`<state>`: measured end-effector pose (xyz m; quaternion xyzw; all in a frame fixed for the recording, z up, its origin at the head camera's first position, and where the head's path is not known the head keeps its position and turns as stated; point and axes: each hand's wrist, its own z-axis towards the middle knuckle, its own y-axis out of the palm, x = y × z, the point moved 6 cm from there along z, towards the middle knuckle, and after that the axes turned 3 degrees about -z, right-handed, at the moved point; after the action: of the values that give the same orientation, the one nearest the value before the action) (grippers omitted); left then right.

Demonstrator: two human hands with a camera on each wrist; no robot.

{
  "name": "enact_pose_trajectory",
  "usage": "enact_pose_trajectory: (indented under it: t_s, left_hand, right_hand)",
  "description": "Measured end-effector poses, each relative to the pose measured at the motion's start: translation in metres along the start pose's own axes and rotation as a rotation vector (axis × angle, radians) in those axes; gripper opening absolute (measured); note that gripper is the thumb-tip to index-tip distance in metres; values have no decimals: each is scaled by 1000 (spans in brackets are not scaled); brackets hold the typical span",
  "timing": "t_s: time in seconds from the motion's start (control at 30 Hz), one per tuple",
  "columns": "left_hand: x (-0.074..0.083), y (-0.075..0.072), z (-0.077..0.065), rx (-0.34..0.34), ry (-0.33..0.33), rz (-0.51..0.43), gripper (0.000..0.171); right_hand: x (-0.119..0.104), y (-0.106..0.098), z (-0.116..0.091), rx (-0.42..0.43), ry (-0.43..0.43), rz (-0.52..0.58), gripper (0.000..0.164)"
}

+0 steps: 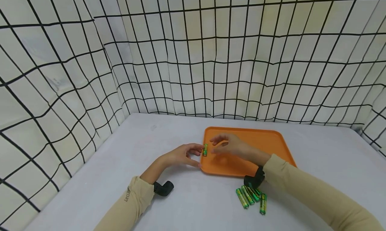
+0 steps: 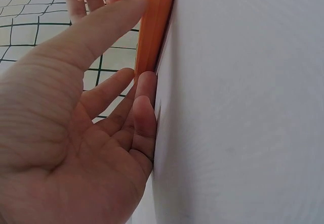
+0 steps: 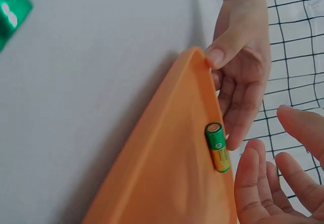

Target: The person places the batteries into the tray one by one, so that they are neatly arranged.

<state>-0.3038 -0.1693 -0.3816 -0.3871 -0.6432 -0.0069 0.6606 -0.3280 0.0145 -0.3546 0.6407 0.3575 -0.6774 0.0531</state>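
The white table surface (image 1: 169, 133) spans the lower part of the head view; its far left corner is rounded. One faint grey mark (image 1: 153, 126) shows near that corner. Black netting (image 1: 215, 36) rises beyond the far edge and along the left side, with a further section at the right. Its openings are roughly four-sided; several horizontal cords run wavy, most noticeably at left. Behind it, the pale backing (image 1: 239, 23) is whitish, with yellowish patches in the upper part. Left wrist view: netting upper left, table surface right. Right wrist view: netting right, table surface upper left.
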Motion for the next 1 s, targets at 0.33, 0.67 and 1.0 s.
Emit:
enact_pose_trajectory:
  t_s: [0.33, 0.67, 1.0]
  left_hand:
    - [-1, 1, 0, -1, 12, 3, 68]
    - [1, 0, -1, 0, 23, 7, 69]
    - [1, 0, 0, 2, 36, 19, 70]
  right_hand:
    - [-5, -3, -19, -52, -86, 58, 52]
    - [-5, -8, -42, -29, -48, 48, 53]
    - [-2, -12, -68, -37, -73, 41, 54]
